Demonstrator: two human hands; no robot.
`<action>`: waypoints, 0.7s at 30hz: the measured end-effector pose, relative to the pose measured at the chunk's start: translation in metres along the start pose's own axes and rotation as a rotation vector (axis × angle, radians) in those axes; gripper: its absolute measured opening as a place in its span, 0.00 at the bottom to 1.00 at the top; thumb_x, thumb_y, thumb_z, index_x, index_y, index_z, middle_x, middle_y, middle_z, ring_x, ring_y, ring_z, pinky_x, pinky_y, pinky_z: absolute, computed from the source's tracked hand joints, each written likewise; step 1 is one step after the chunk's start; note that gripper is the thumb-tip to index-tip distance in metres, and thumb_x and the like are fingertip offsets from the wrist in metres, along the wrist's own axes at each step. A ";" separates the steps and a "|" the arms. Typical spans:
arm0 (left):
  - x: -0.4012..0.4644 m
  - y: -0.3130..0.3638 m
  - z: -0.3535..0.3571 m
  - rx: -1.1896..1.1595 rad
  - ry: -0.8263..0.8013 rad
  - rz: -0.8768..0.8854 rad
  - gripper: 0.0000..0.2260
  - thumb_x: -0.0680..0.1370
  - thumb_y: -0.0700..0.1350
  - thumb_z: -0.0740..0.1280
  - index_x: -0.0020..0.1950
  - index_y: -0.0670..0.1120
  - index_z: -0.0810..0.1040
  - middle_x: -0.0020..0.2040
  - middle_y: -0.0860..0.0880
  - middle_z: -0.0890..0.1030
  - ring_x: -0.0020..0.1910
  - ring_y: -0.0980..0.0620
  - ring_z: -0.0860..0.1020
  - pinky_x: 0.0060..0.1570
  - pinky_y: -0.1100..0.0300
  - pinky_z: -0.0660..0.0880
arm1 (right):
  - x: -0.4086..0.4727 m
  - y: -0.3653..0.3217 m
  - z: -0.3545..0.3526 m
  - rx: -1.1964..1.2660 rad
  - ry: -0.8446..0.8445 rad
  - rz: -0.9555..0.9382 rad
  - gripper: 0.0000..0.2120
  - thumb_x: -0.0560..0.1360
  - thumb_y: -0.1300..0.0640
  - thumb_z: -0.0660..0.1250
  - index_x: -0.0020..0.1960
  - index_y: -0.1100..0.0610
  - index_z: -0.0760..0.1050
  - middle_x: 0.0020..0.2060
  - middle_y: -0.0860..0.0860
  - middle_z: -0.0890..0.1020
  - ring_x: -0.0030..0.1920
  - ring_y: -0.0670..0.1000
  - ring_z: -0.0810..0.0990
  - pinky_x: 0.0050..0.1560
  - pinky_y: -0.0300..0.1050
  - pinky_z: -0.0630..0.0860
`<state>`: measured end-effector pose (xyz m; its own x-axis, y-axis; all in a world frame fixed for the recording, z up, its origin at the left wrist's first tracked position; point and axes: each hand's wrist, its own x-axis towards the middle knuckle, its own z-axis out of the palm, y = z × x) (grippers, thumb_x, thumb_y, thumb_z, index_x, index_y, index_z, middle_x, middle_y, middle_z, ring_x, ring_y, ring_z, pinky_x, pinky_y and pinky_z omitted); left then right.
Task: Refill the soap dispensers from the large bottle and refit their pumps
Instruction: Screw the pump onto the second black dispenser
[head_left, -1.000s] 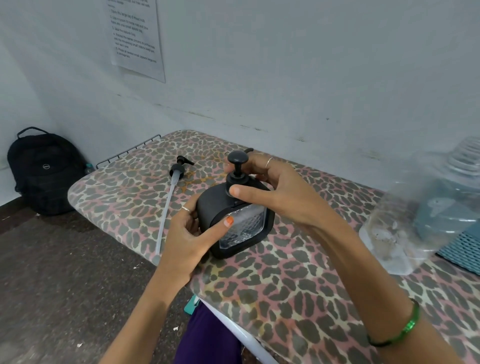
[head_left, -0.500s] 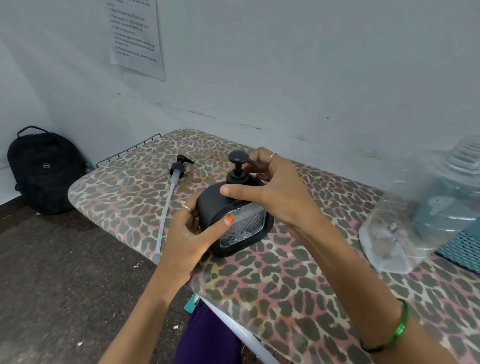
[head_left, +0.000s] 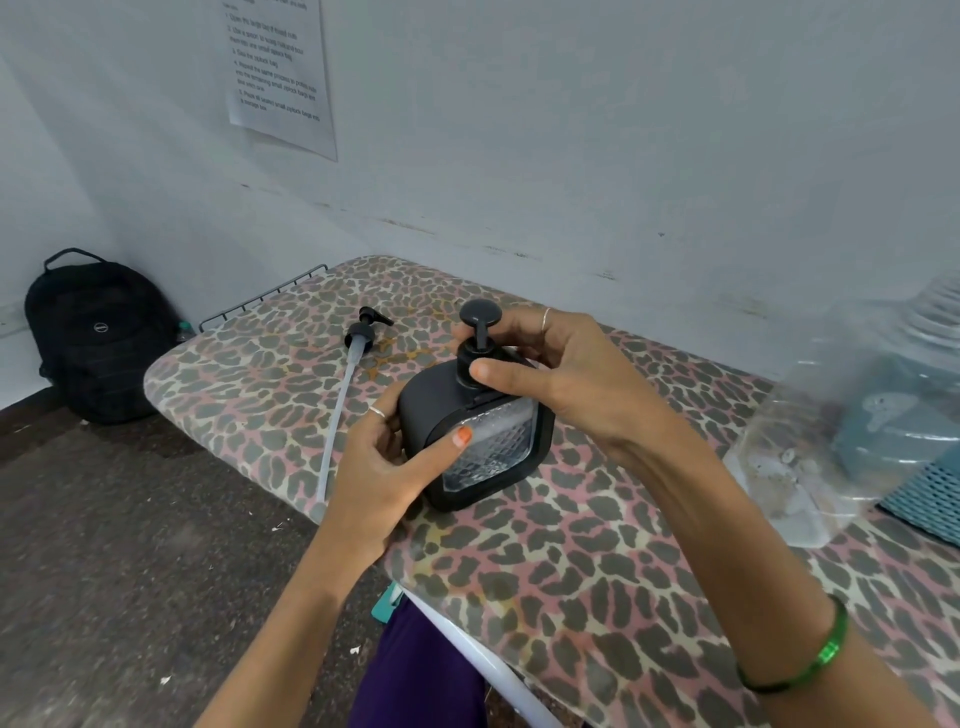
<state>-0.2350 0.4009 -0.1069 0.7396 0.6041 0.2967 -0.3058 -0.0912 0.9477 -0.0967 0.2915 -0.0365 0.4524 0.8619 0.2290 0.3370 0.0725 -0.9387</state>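
Note:
A squat black soap dispenser (head_left: 485, 452) with a clear faceted front stands on the leopard-print board (head_left: 571, 561). My left hand (head_left: 387, 467) grips its left side, thumb across the front. My right hand (head_left: 561, 379) pinches the collar of the black pump (head_left: 479, 332) seated in the dispenser's neck. A second black pump (head_left: 358, 332) with a long clear tube lies loose on the board to the left. The large clear bottle (head_left: 852, 415) stands at the right, blurred.
A blue mesh basket (head_left: 930, 499) sits at the right edge beside the bottle. A black backpack (head_left: 98, 338) leans against the wall on the floor at left. A printed sheet (head_left: 280, 73) hangs on the wall. The board's near edge runs diagonally by my left wrist.
My right thumb has shifted along the pump collar, from the dispenser's front shoulder up to the collar itself. My left hand and the dispenser stay put.

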 end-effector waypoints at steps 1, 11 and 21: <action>0.000 0.000 0.000 0.001 0.003 0.000 0.19 0.65 0.50 0.74 0.54 0.60 0.80 0.52 0.52 0.84 0.54 0.51 0.82 0.49 0.61 0.79 | 0.001 0.000 0.002 -0.019 0.029 -0.005 0.09 0.71 0.63 0.73 0.50 0.56 0.81 0.49 0.51 0.84 0.53 0.49 0.81 0.63 0.51 0.73; -0.001 0.000 0.000 0.005 -0.004 0.012 0.20 0.65 0.49 0.74 0.57 0.57 0.79 0.53 0.52 0.84 0.54 0.51 0.82 0.50 0.61 0.79 | 0.002 -0.001 0.008 -0.110 0.074 -0.032 0.14 0.69 0.57 0.75 0.54 0.58 0.80 0.49 0.51 0.83 0.53 0.47 0.80 0.58 0.41 0.73; -0.005 -0.001 -0.001 0.018 -0.006 0.004 0.18 0.65 0.50 0.74 0.54 0.60 0.81 0.52 0.53 0.85 0.53 0.53 0.82 0.48 0.62 0.79 | -0.003 -0.008 -0.002 -0.177 -0.091 -0.033 0.13 0.77 0.65 0.66 0.59 0.55 0.79 0.54 0.48 0.83 0.57 0.44 0.79 0.64 0.37 0.70</action>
<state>-0.2384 0.3991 -0.1098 0.7422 0.5986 0.3013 -0.2979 -0.1080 0.9485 -0.0989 0.2868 -0.0295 0.3647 0.9031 0.2269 0.4939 0.0190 -0.8693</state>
